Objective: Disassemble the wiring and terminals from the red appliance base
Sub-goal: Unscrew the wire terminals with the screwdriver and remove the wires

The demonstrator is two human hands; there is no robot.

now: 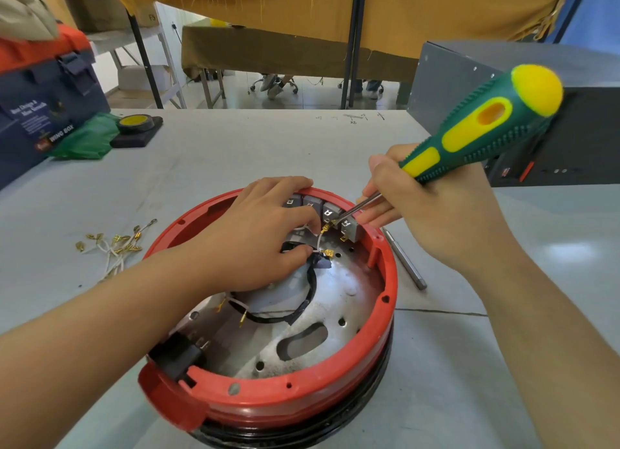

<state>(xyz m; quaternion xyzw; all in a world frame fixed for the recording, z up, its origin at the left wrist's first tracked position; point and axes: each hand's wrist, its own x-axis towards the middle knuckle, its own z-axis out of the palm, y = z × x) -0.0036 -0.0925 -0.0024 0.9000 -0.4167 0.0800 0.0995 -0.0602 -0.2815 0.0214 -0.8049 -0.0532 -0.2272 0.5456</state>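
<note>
Inside red base (302,395): left hand (265,233) pinching white wire (318,242), fingertips hidden; right hand (432,210) gripping screwdriver (476,129), tip on terminal (327,227).

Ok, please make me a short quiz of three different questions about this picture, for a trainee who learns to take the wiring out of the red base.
1. True or false: the left hand holds the screwdriver.
2. Where do the already removed wires lie? A) inside the red base B) on the table, to the left of the base C) on the toolbox
3. Fill in: the screwdriver tip touches a brass terminal at the grey ______ along the far rim.

Key: 1. false, the right hand holds it. 2. B. 3. switches.
</note>
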